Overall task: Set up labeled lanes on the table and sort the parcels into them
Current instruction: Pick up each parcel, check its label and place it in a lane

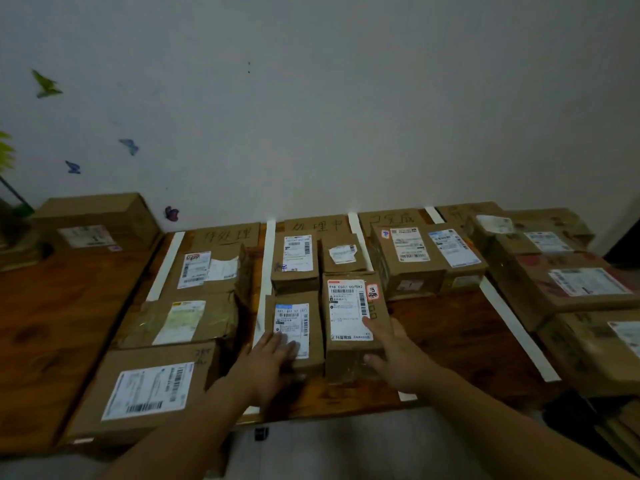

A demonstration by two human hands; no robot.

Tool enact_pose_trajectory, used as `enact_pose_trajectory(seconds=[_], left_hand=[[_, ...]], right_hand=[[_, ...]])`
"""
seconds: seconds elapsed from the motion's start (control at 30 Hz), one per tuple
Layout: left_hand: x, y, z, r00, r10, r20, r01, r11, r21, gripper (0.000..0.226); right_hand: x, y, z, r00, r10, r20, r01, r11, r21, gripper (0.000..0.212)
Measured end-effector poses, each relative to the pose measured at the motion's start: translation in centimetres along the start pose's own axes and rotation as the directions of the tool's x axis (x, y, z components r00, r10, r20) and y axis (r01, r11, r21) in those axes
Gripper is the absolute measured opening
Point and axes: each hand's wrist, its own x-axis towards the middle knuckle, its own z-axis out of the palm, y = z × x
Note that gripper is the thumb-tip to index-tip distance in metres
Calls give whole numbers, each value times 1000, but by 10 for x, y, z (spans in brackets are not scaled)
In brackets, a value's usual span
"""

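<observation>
**Q:** Where did the parcels in hand lie?

**A:** In the middle lane, at lower centre of the frame. The front-right parcel (348, 306) and the front-left parcel (294, 320) stood side by side, almost touching. Both had their labels up, and two rear parcels (298, 261) stood just behind them.

**Q:** And the hands?

**A:** The left hand (273, 358) lay flat on top of the front-left parcel, fingers straight. The right hand (398, 355) gripped the near right corner of the front-right parcel, fingers over the top and thumb on the near face.

**Q:** What did the step call for?

**A:** It looked like squaring the pair within the lane. Both parcels were best slid straight toward the upper frame until they met the rear parcels, with labels facing up. The left tape strip (265, 271) lay close beside the front-left parcel, so any sideways push risked lifting it. The right tape strip (356, 233) had more room. The cardboard lane sign (317, 223) at the far end was to be left uncovered. The neighbouring lanes on the table (52, 323) needed no touching.
</observation>
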Motion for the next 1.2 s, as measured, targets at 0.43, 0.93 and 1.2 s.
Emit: enact_pose_trajectory(seconds=[0.43, 0.93, 1.2], left_hand=[[-66, -82, -38, 965, -158, -210, 131, 982, -138, 67], [-339, -387, 42, 748, -654, -113, 511, 675, -532, 77], [-392, -493, 103, 654, -756, 27, 610, 506, -610, 76]], right_hand=[[1, -140, -15, 976, -175, -133, 138, 958, -251, 77], [-26, -438, 211, 879, -442, 176, 476, 827, -298, 77], [-4, -534, 322, 778, -507, 372, 610, 750, -254, 76]])
